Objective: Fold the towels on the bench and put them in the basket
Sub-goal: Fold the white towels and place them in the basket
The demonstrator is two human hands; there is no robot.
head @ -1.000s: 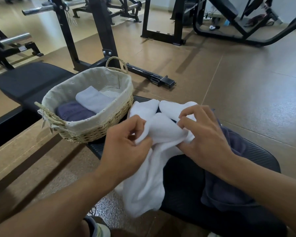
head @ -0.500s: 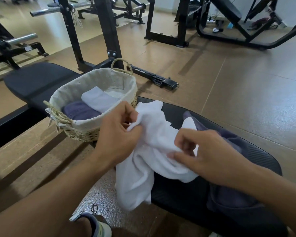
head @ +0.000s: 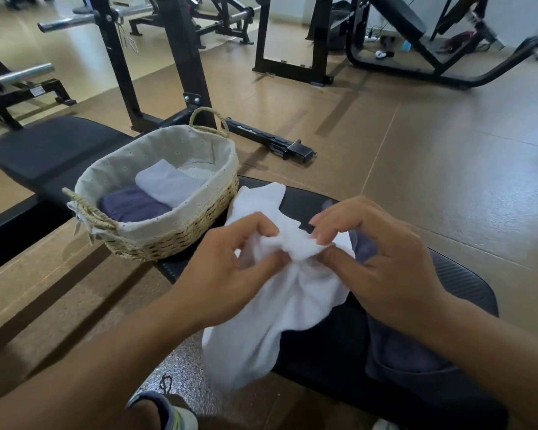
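A: Progress?
B: Wicker basket [head: 180, 231] holds two folded towels. Beside it, left hand [head: 230, 265] and right hand [head: 382, 262] pinch the unfolded white towel [head: 280, 318]; purple towel [head: 395, 352] waits on the bench [head: 460, 280].

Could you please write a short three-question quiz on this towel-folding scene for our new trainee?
1. True or false: the woven straw basket with cloth lining already holds folded towels.
2. Which towel do both hands hold? A) crumpled white towel B) dark purple towel on the bench
3. Fill in: the basket sits on the black padded ____.

Key: 1 true: a folded purple towel and a folded white towel lie inside. 2 A: left hand and right hand pinch it. 3 bench.
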